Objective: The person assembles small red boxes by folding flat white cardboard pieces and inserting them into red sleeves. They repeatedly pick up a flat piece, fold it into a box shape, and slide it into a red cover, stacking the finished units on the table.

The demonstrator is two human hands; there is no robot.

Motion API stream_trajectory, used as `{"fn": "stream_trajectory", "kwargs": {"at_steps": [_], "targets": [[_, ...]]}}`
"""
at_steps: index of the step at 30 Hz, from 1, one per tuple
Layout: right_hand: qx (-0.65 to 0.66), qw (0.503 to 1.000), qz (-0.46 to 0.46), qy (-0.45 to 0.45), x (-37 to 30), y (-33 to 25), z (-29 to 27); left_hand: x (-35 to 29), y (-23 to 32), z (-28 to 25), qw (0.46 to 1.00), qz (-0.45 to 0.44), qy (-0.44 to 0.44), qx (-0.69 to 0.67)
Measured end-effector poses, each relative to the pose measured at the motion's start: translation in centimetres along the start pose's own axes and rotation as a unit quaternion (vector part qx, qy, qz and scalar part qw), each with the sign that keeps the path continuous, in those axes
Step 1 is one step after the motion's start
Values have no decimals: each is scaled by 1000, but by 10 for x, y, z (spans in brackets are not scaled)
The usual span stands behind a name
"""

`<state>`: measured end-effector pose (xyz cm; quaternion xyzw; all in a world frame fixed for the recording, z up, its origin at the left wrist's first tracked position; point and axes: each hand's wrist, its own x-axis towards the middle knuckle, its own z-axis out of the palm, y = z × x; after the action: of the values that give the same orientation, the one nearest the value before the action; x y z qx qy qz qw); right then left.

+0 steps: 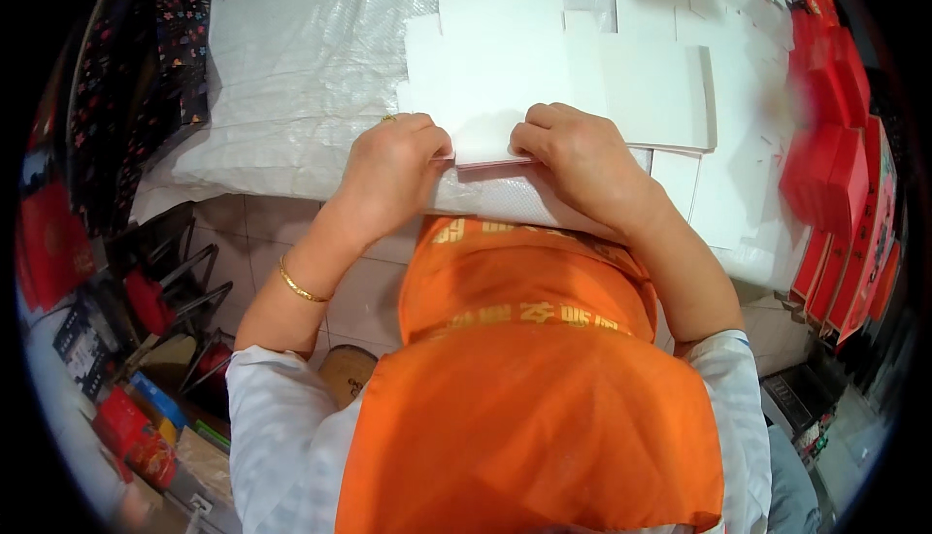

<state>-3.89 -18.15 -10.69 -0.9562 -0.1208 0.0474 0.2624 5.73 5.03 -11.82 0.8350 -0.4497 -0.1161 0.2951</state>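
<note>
A flat white cardboard box blank (500, 63) with several side flaps lies in front of me, its near flap bent up along the table's front edge. A strip of red shows on the underside of that fold. My left hand (393, 160) is closed on the flap's left corner, fingers curled and thumb toward the middle. At the right corner, my right hand (573, 150) grips the same flap with curled fingers. Under and to the right of the blank lie more white card blanks (660, 92).
White woven plastic sheeting (291, 68) covers the table. Red boxes (825, 175) stand along the right edge. Dark flower-patterned bags (183, 39) hang at the left. Folding metal legs (184, 262) and assorted packages (146, 437) are on the floor at lower left.
</note>
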Motion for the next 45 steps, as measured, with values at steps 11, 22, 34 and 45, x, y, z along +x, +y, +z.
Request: {"fn": "stream_trajectory", "kwargs": {"at_steps": [11, 22, 34, 45], "targets": [[55, 995, 13, -78, 20, 15, -9, 39, -11, -21, 977, -103, -179, -47], [62, 981, 62, -174, 36, 17, -23, 16, -4, -6, 986, 45, -125, 98], [19, 983, 77, -168, 29, -2, -31, 17, -2, -12, 989, -80, -127, -3], [11, 992, -38, 116, -22, 5, 5, -2, 20, 21, 990, 3, 36, -137]]}}
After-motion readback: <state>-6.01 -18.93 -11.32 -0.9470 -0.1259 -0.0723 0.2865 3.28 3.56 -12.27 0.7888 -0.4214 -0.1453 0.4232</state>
